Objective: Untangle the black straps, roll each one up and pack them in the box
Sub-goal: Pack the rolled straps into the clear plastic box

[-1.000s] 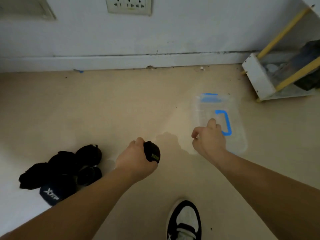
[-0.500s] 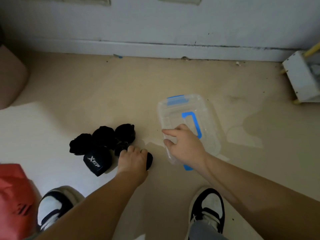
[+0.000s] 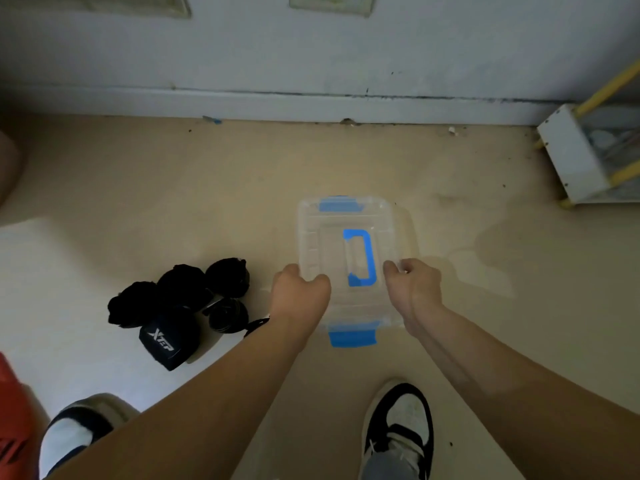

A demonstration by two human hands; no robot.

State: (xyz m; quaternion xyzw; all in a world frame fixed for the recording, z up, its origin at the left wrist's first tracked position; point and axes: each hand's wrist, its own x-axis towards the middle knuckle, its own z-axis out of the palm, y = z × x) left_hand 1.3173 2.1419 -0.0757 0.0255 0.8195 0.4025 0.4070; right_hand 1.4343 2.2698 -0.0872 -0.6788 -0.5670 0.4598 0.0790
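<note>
A clear plastic box (image 3: 346, 220) with a blue handle and blue clips lies on the beige floor, its lid closed. My left hand (image 3: 299, 296) grips its left edge, fingers curled over the lid. On the right edge, my right hand (image 3: 412, 289) grips the same way. Several rolled black straps (image 3: 183, 289) lie in a cluster on the floor to the left of the box, one (image 3: 169, 336) showing a white logo. The nearest roll (image 3: 228, 313) lies just left of my left wrist.
The wall and skirting run along the back. A white and yellow rack (image 3: 585, 157) stands at the far right. My two shoes (image 3: 398, 424) are at the bottom, and a red object (image 3: 14, 420) sits at the lower left edge.
My left hand has put down the rolled strap beside the pile and moved to the box's left edge. My right hand has shifted to the right edge. The view has tilted.
</note>
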